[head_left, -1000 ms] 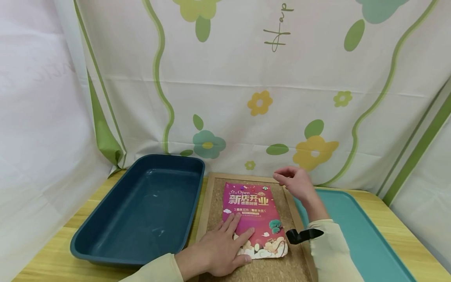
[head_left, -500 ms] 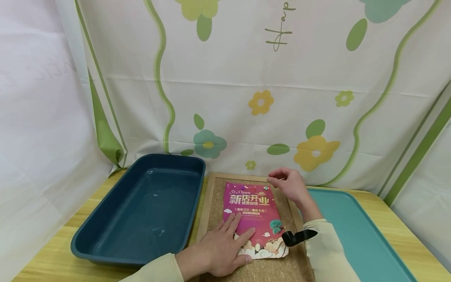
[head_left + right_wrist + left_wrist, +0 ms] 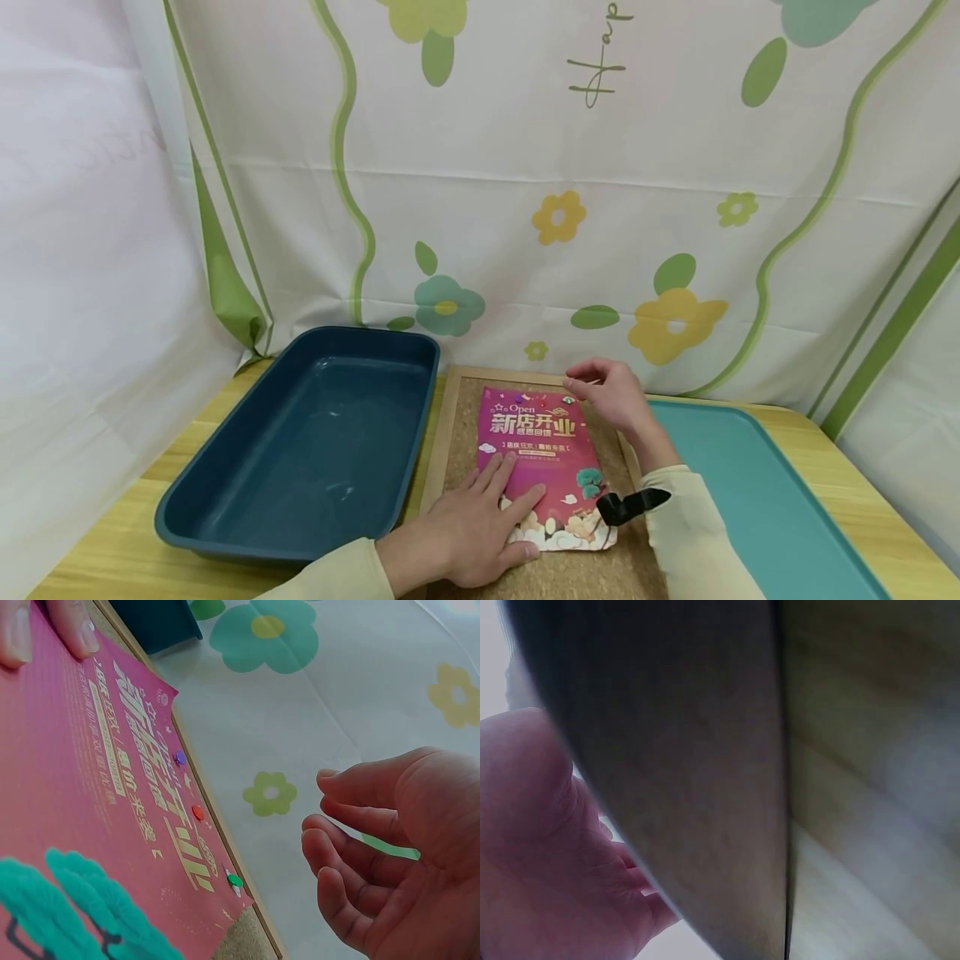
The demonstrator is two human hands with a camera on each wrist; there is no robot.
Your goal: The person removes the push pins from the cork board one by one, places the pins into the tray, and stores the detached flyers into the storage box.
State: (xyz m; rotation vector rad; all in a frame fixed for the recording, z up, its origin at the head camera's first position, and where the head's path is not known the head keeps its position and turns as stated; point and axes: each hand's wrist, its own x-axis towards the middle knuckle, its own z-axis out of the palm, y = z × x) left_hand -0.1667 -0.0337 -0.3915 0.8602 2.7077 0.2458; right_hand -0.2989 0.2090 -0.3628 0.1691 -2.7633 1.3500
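A pink-purple poster [image 3: 532, 433] with gold and white lettering lies on a wood-framed cork board [image 3: 577, 579]. My left hand [image 3: 476, 529] rests spread on the poster's lower left part. Along the poster's top edge sit a purple push pin [image 3: 179, 758], a red push pin [image 3: 198, 812] and a green push pin [image 3: 235, 880]. Above the top right corner hovers my right hand [image 3: 611, 398], apart from the board. In the right wrist view, its fingers [image 3: 341, 851] are loosely bent with a gap to the thumb, and nothing shows between them.
Left of the board stands a deep dark blue tub [image 3: 330, 442]. A flat teal tray [image 3: 750, 483] lies to the right, on the wooden table [image 3: 840, 442]. Behind them hangs a white flowered cloth [image 3: 480, 133]. A black strap piece [image 3: 633, 504] sticks out from the right wrist.
My right hand has shifted left, nearer the poster's top right corner. The left hand stays in place on the poster, and the pins look unmoved.
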